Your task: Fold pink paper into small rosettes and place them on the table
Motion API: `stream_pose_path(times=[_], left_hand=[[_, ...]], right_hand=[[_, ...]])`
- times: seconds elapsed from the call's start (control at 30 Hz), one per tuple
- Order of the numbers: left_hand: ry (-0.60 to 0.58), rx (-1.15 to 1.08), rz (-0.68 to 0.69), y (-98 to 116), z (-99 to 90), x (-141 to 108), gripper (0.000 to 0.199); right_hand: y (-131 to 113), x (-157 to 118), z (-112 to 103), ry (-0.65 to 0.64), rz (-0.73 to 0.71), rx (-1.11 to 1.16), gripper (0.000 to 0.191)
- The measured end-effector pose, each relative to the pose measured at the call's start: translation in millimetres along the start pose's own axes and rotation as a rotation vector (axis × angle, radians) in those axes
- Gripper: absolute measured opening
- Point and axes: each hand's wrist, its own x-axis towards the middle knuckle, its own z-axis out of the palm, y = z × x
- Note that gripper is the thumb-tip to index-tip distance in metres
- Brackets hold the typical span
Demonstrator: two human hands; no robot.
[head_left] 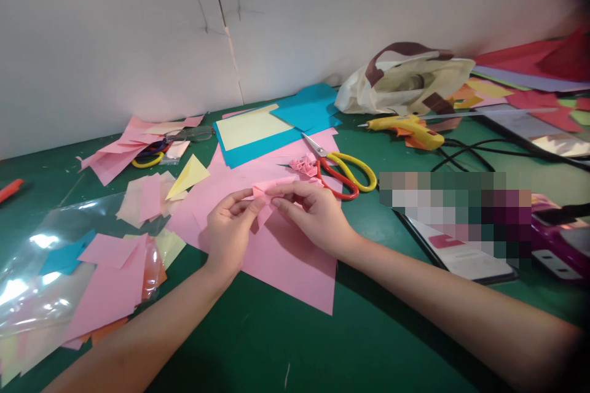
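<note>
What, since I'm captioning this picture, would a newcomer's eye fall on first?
Probably the middle, where the left hand and right hand pinch a small folded pink paper above a large pink sheet. Just beyond the right hand lie scissors with one red and one yellow handle. Farther back on the right, a yellow glue gun stands out against the green table.

I watch through a single camera worn on the person's head. It faces forward and down across the green table point(244, 350), within arm's reach of the left hand point(230, 224) and right hand point(318, 212) near mid-picture, with the pale wall point(138, 43) spanning the top.
</note>
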Motion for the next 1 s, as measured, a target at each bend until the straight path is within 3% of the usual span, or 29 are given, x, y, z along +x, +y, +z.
stream_pose_path(times=[0.6, 0.83, 1.0], left_hand=[[0.007, 0.109, 0.071, 1.6, -0.1, -0.1, 0.027], [-0.035, 0.183, 0.086, 0.3, -2.7, -0.3, 0.032], [-0.062, 0.060, 0.055, -0.6, -3.5, -2.9, 0.030]], right_hand=[[1.4, -3.3, 0.2, -0.074, -0.240, -0.145, 0.033], [-0.9, -3.0, 1.7, -0.044, -0.124, -0.108, 0.019], [1.1, -0.8, -0.5, 0.024, 0.033, -0.059, 0.019]])
